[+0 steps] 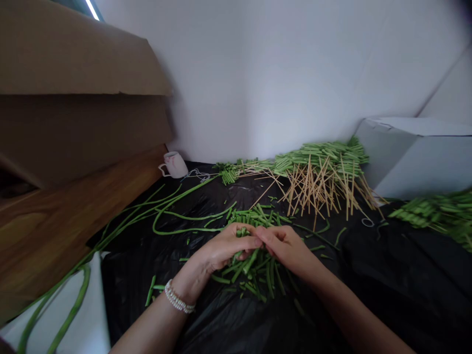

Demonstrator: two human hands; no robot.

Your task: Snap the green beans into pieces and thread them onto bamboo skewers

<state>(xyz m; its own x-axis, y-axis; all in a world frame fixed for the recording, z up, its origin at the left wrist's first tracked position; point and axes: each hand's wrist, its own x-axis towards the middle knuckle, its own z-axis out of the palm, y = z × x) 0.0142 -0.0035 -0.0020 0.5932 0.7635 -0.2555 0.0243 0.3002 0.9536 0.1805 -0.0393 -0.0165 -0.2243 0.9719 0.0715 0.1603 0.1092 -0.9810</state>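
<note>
Forearms (157,322) lay nearest me; the left hand (230,244) curled round green stems (242,233), the right hand (285,243) pressed its fingertips together beside it, any catch hidden. Slack left grip risked spilling stems onto the pile (271,278) below.

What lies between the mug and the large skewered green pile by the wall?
Head view: tangled white cord, a long green stalk's end, and smaller skewered green bundles.

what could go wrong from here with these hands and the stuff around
The loose cut green pieces under the left hand might scatter across the black plastic. Skewers jut toward the person, so the right hand could get pricked reaching past them. Tugged long stems might catch the mug.
</note>
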